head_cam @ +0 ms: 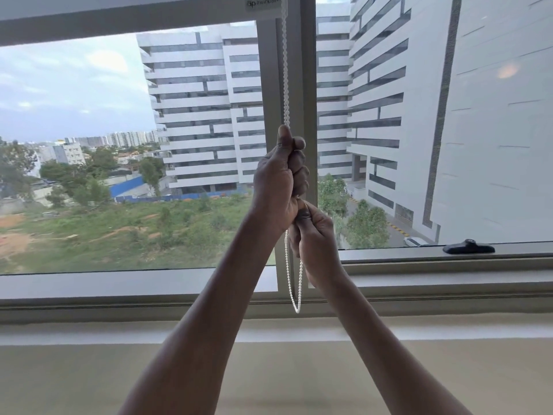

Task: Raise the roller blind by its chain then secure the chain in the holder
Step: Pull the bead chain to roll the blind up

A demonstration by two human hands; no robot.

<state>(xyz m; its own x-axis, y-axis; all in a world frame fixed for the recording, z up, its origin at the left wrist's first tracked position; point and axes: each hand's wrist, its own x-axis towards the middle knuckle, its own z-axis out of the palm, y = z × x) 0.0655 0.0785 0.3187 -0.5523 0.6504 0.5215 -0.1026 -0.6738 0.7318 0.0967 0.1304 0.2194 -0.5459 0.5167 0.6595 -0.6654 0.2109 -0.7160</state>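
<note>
A white bead chain hangs down in front of the grey window post from the top of the frame. My left hand is closed in a fist around the chain, thumb up. Just below it, my right hand pinches the chain too. The chain's bottom loop dangles free under both hands. The grey bottom bar of the roller blind lies across the top of the view, raised high, with a small label at its right end. No chain holder can be made out.
A black window handle sits on the lower frame at the right. The grey window sill runs across below the glass, with a beige ledge under it. White buildings and trees stand outside.
</note>
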